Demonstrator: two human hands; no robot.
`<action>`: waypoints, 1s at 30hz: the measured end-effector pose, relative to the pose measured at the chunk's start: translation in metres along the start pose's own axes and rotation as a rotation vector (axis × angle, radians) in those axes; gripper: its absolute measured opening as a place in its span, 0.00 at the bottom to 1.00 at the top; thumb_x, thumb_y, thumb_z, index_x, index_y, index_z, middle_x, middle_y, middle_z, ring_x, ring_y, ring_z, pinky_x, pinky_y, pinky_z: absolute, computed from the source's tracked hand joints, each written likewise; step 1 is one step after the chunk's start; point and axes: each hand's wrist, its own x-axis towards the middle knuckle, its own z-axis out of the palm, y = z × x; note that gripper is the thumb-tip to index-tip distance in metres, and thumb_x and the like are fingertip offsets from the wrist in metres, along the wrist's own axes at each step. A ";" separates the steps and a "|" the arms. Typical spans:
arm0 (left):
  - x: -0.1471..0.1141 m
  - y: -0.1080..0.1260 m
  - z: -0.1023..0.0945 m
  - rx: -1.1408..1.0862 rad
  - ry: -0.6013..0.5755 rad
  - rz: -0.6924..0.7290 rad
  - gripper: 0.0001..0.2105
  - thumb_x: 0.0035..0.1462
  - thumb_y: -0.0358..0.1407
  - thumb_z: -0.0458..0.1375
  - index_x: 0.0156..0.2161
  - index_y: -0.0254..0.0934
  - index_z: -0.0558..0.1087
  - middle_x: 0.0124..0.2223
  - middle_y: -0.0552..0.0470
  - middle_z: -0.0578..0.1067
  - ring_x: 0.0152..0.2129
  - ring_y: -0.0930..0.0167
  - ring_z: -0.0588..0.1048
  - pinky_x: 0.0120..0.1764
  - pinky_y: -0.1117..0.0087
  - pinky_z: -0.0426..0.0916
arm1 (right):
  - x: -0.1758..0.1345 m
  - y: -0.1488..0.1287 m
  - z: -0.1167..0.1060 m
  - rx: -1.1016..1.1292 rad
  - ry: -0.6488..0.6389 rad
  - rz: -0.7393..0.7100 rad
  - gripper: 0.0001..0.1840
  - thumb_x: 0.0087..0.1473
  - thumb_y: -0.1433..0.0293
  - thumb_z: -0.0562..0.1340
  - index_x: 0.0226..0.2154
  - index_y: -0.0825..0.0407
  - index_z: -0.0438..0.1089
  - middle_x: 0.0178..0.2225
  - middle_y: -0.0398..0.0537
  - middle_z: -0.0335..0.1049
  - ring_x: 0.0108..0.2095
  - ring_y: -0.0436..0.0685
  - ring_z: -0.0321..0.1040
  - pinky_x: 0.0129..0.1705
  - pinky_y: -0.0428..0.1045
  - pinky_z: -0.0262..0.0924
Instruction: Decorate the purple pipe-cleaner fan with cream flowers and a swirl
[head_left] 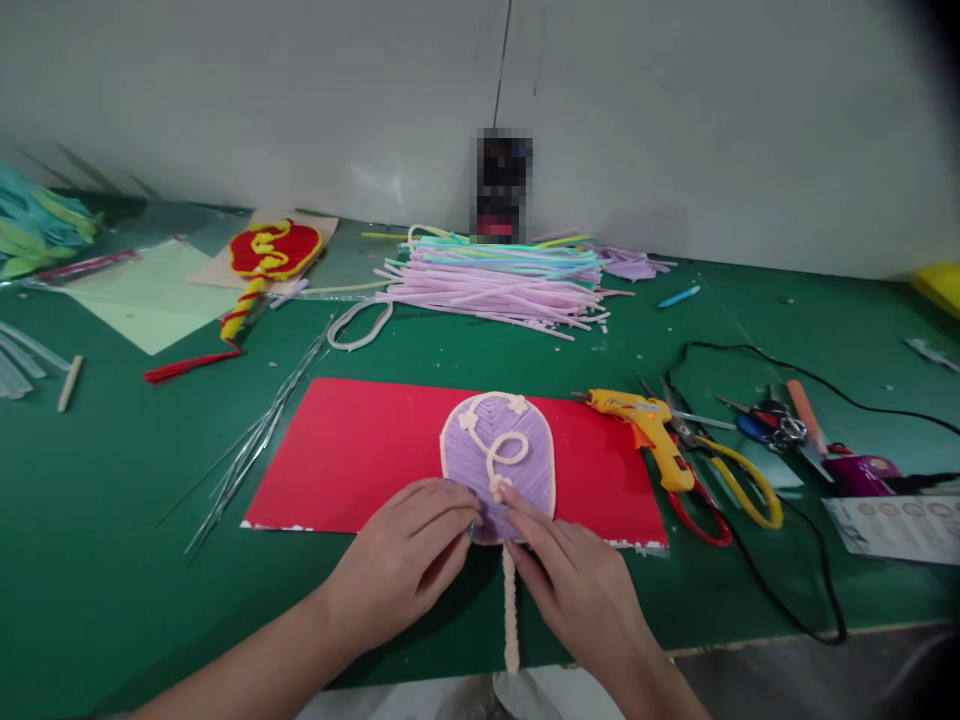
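Note:
A purple fan [466, 462] made of fuzzy pipe cleaners, with a cream border, lies on a red sheet [345, 440]. Small cream flowers and a looped cream strand decorate its face, and a twisted cream handle [511, 610] points toward me. At the fan's lower left edge, the bent fingers of my left hand [420, 545] are closed on it; the fingertips are partly hidden. My right hand [574, 570] grips the lower right edge, its index fingertip touching the lowest flower [499, 487].
Pink and teal pipe cleaners [487, 285] are piled at the back. Rightward lie a yellow glue gun [637, 415], pliers [742, 480] and a black cord [825, 590]. Thin wires [262, 430] and a red-and-yellow fan [289, 248] are on the left.

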 end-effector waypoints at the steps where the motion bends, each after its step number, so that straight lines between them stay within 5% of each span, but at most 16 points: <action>1: 0.000 0.000 0.000 -0.002 -0.002 0.001 0.10 0.55 0.25 0.50 0.41 0.33 0.70 0.40 0.47 0.75 0.40 0.72 0.72 0.47 0.68 0.67 | 0.001 -0.001 -0.001 -0.004 -0.003 -0.001 0.16 0.58 0.72 0.52 0.49 0.54 0.62 0.51 0.52 0.66 0.40 0.52 0.71 0.38 0.45 0.65; 17: 0.001 0.002 -0.001 -0.005 0.006 0.004 0.10 0.56 0.27 0.49 0.41 0.34 0.70 0.38 0.48 0.75 0.38 0.71 0.73 0.44 0.68 0.69 | 0.009 0.001 -0.002 0.125 -0.002 0.063 0.14 0.57 0.74 0.52 0.46 0.53 0.64 0.48 0.50 0.69 0.44 0.51 0.70 0.42 0.43 0.66; 21: 0.000 0.003 -0.002 0.014 0.001 0.026 0.10 0.56 0.26 0.50 0.41 0.34 0.70 0.39 0.48 0.75 0.40 0.71 0.72 0.46 0.69 0.68 | 0.002 0.005 -0.001 0.197 0.132 0.107 0.13 0.56 0.76 0.53 0.44 0.52 0.64 0.46 0.51 0.70 0.43 0.52 0.70 0.43 0.44 0.65; 25: 0.000 0.004 -0.002 0.089 -0.084 0.094 0.14 0.57 0.28 0.49 0.48 0.36 0.67 0.49 0.48 0.72 0.49 0.70 0.68 0.52 0.64 0.64 | -0.002 0.009 0.000 0.184 0.273 0.265 0.12 0.55 0.74 0.54 0.43 0.53 0.65 0.43 0.54 0.72 0.38 0.53 0.72 0.39 0.45 0.68; 30: 0.001 0.004 0.002 0.208 -0.252 0.100 0.21 0.58 0.36 0.49 0.57 0.36 0.59 0.59 0.47 0.62 0.57 0.65 0.58 0.57 0.56 0.54 | -0.002 0.009 0.003 0.149 0.241 0.278 0.13 0.56 0.74 0.53 0.44 0.52 0.65 0.44 0.53 0.72 0.36 0.53 0.73 0.38 0.45 0.69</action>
